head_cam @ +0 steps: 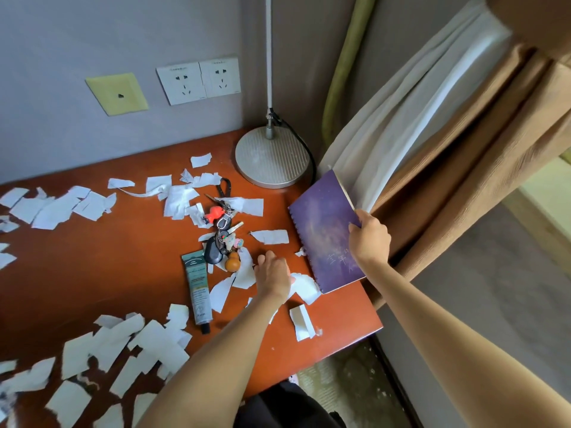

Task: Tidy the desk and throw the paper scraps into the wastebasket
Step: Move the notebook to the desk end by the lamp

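My right hand [369,239] pinches the stiff purple spiral notebook [326,233] by its right edge at the desk corner; my left hand [273,273], fingers spread, presses flimsy torn white paper scraps [304,287] beside it, best gathered by bunching.

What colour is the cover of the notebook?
Purple, with a hazy starry-sky pattern; the notebook shows in the head view.

A grey wall [92,35] filled the upper left of the frame, carrying a yellow plate [116,94] and two white sockets [198,82]. At centre stood a lamp base [272,157]. White and tan curtains [448,125] hung at right, lit by daylight.
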Motion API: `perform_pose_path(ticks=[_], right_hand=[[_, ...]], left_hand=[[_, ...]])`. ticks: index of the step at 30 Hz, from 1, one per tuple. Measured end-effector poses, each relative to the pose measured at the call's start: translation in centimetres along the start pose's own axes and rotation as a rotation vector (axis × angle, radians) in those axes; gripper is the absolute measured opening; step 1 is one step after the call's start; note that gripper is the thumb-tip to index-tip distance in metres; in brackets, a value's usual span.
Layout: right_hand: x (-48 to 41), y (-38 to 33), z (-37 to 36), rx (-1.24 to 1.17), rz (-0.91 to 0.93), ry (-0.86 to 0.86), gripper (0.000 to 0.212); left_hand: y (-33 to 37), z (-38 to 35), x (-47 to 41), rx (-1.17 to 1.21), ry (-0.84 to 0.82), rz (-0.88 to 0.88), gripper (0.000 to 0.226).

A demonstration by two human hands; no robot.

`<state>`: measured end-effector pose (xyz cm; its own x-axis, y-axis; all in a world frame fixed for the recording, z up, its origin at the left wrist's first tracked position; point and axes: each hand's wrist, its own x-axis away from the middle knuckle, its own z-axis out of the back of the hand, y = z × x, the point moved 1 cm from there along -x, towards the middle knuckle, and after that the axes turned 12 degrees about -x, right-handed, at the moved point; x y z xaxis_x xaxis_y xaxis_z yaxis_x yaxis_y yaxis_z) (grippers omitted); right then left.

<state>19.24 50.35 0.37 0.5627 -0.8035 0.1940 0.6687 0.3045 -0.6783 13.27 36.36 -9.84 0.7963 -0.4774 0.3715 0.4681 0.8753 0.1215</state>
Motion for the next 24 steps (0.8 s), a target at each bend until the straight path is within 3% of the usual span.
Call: perform_pose_path(ticks=[5,10,15,24], right_hand=[[0.0,-0.2,-0.7,-0.058,-0.029,-0.021,0.032],[-0.2,-0.2,-0.6,-0.061,-0.026,-0.026,0.033],[-0.4,-0.4,-0.4,-0.038,0.001,-0.017,0.032],[-0.2,-1.5,-0.8,-0.076,-0.009,0.03,0.026]], left_hand=[[-1.3,0.2,-0.8,0.065,0.068,0.037,0.025],[0.2,0.7,-1.5,0.118,0.12,-0.014,0.036],[1.3,0.7,-2.5,0.136,0.156,-0.017,0.021],[-2.8,2.7,-2.6,0.022,0.325,0.209,0.032]])
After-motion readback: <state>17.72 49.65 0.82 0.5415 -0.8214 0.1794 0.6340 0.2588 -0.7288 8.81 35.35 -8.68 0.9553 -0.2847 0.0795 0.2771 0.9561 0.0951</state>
